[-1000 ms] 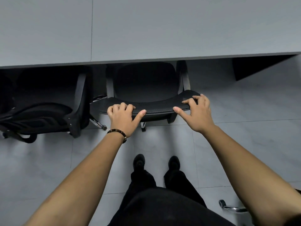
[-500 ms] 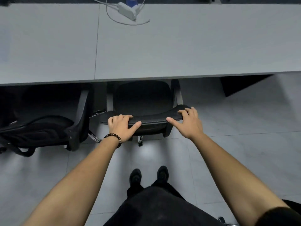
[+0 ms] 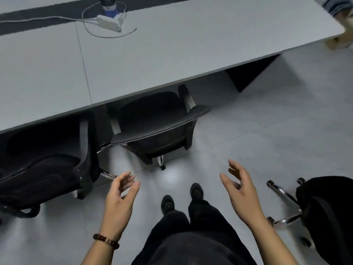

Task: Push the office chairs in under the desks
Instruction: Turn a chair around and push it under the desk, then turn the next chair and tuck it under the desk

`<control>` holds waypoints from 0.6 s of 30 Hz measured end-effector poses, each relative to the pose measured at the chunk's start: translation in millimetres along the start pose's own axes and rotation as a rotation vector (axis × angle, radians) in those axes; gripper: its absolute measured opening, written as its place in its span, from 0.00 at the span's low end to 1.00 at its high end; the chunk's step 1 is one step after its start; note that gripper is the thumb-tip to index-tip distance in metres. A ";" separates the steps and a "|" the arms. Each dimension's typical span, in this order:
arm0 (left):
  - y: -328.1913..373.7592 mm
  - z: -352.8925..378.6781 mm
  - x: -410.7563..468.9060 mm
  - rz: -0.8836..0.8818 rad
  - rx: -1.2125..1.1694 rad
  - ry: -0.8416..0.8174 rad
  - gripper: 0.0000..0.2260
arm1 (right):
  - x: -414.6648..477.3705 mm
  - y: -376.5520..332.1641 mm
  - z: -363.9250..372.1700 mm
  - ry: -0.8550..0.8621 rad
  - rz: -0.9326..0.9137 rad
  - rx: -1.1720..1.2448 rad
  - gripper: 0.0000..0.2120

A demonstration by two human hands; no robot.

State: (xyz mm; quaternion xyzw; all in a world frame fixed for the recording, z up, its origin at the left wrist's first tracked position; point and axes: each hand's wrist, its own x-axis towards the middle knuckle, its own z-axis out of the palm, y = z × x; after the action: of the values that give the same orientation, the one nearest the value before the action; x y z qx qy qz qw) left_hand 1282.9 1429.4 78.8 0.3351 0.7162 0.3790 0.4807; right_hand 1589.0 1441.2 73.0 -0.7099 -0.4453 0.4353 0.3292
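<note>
1. Desk surface (image 3: 172, 54): grey, formed of two tops butted together, with the seam (image 3: 84, 60) running front to back.
2. On the right-hand top, near its far edge: a white power strip (image 3: 107, 24), with a white cable (image 3: 107, 36) looped on the top just in front of it. A dark and blue item (image 3: 109, 7) stands just behind the strip; what it is cannot be told.
3. Floor (image 3: 277, 131): grey tiles, thin joints.
4. Standing on the floor: middle chair (image 3: 158, 121), seat partly under the desk edge, backrest outside it; left chair (image 3: 47, 169) just beside it; right chair (image 3: 324, 207) well apart from the desk, on a chrome base (image 3: 282, 192).
5. Two dark shoes (image 3: 168, 204) stand on the tiles near the middle chair.
</note>
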 end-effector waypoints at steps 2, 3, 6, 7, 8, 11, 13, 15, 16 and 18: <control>-9.8 4.8 1.4 -0.024 0.028 -0.064 0.14 | -29.1 18.9 -5.9 0.081 0.076 0.036 0.21; -11.9 9.3 3.4 -0.027 0.044 -0.098 0.13 | -41.2 26.9 -10.1 0.119 0.114 0.057 0.21; -4.3 30.8 7.1 0.016 0.065 -0.208 0.12 | -72.2 40.5 -30.7 0.247 0.174 0.116 0.20; 1.4 40.0 6.7 0.046 0.065 -0.244 0.12 | -81.8 42.3 -39.8 0.296 0.175 0.131 0.20; 9.1 49.4 4.6 0.078 0.058 -0.280 0.12 | -90.8 43.2 -49.3 0.344 0.170 0.149 0.21; 34.2 78.3 -12.2 0.181 0.037 -0.382 0.12 | -121.9 44.7 -79.6 0.486 0.126 0.212 0.20; 46.3 98.7 -33.9 0.258 0.043 -0.443 0.12 | -148.2 50.3 -100.2 0.570 0.078 0.254 0.20; 49.8 114.1 -58.8 0.332 0.063 -0.486 0.12 | -174.5 62.4 -115.1 0.622 0.059 0.277 0.21; 47.8 120.8 -74.8 0.361 0.079 -0.503 0.12 | -190.9 72.2 -121.2 0.643 0.063 0.282 0.22; 36.5 134.6 -117.2 0.400 0.113 -0.539 0.12 | -233.1 96.2 -132.3 0.682 0.081 0.297 0.23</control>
State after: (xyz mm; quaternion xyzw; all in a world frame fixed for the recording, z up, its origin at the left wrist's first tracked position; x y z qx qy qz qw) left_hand 1450.8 1377.9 127.6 0.5831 0.5035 0.3233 0.5495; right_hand 1690.5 1179.3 120.0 -0.7757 -0.2135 0.2464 0.5403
